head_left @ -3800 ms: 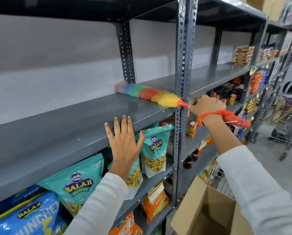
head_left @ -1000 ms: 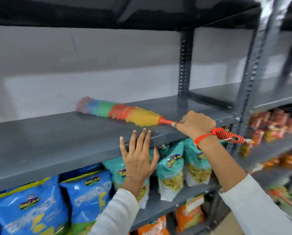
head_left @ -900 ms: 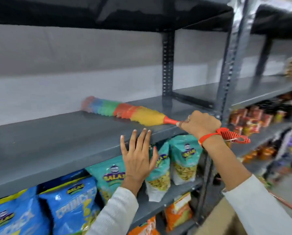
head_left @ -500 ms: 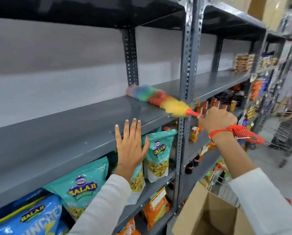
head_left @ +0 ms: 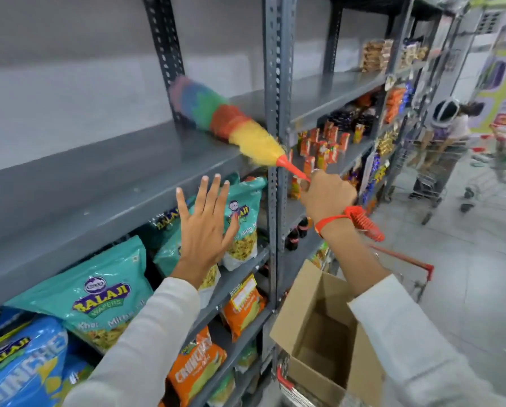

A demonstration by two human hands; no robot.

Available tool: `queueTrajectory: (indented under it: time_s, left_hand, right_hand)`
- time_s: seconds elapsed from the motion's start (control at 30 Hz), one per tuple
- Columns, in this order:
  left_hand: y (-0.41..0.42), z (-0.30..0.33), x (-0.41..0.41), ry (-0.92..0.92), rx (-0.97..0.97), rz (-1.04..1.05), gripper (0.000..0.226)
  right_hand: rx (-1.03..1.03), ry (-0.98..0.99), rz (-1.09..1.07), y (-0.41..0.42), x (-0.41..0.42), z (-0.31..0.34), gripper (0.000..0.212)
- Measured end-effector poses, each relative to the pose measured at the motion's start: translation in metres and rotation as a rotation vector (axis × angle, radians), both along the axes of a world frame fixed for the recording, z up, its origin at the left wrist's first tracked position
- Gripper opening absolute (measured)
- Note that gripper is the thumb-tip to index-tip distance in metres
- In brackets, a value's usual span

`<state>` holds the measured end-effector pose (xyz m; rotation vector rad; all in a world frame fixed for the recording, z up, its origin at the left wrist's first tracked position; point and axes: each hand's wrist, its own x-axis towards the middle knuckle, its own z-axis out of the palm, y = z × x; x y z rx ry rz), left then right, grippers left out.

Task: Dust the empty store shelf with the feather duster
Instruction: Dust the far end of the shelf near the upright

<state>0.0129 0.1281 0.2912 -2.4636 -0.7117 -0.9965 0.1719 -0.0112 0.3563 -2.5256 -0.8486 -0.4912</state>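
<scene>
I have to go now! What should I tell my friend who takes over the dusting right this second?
Right hand: closed on the feather duster handle, strap round the wrist.
Left hand: open, empty, fingers spread in front of the shelf edge.
Duster head lies on the empty grey shelf, by the upright post.
Done: cannot tell how much is dusted.
Left: sweep the rest of the shelf, judging by eye.

Shelf (head_left: 105, 183): grey painted metal, smooth, faint sheen; perforated metal uprights (head_left: 276, 83); feather duster (head_left: 231, 124): soft fluffy multicolour fibres, glossy orange plastic handle; snack bags (head_left: 99, 292): glossy printed plastic film; box (head_left: 301, 312): matt brown cardboard; sleeves (head_left: 422, 342): pale knitted cloth.
</scene>
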Motion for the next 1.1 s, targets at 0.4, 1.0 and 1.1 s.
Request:
queueTrajectory:
  time_s: [0.4, 1.0, 1.1]
  left_hand:
    - [-0.079, -0.165, 0.024, 0.365, -0.317, -0.282, 0.066]
    - [-0.123, -0.301, 0.056, 0.709, -0.640, -0.344, 0.064]
    - [-0.114, -0.312, 0.063, 0.721, -0.676, -0.353, 0.065]
  right_hand:
    - [-0.222, 0.633, -0.112, -0.120, -0.041, -0.243, 0.021]
    - [-0.586, 1.126, -0.334, -0.163, -0.017, -0.406, 0.042]
    - [-0.546, 1.172, -0.390, -0.143, 0.008, -0.420, 0.041]
